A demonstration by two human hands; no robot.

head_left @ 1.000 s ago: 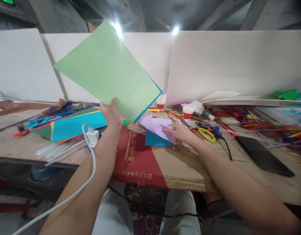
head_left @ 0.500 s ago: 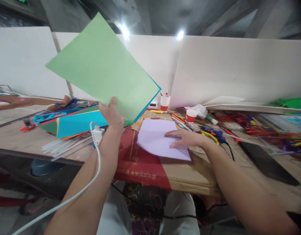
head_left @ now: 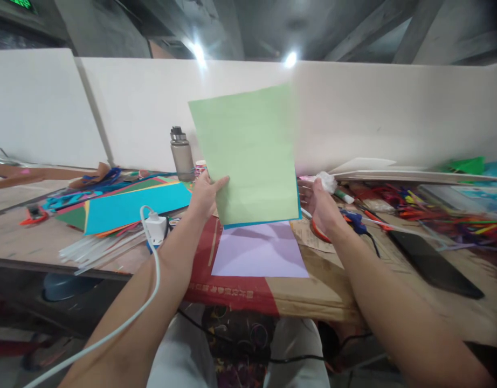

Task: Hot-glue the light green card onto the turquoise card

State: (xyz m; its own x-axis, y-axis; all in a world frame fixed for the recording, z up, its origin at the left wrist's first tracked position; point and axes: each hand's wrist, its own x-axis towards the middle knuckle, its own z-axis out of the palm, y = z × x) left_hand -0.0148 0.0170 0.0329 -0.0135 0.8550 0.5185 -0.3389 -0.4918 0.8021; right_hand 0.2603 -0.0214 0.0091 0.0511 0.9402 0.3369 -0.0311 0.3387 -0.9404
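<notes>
My left hand [head_left: 206, 195] grips the left edge of a light green sheet of paper [head_left: 252, 156], thumb in front and fingers behind. A blue sheet [head_left: 300, 203] lies against its back, showing only as a thin strip on the lower and right edges. The sheets stand nearly upright. By their lower right edge, my right hand [head_left: 322, 205] is open with fingers apart, close to the paper; whether it touches is unclear. Below, a lilac sheet [head_left: 260, 258] lies flat on a red and brown cardboard [head_left: 236, 291], its far part hidden behind the green sheet.
Left are stacked coloured sheets [head_left: 131, 207], clear glue sticks [head_left: 98, 250], a white charger [head_left: 156, 229] with its cable across my left forearm, and a bottle [head_left: 181, 156]. Right are orange-handled scissors [head_left: 319, 231], a blue glue gun [head_left: 353, 221], a black phone-like slab [head_left: 434, 264] and coloured strips [head_left: 418, 207].
The green and blue sheets have swung from tilted at upper left to nearly upright in the middle. My right hand has left the lilac sheet, which now lies flatter, and risen beside them.
</notes>
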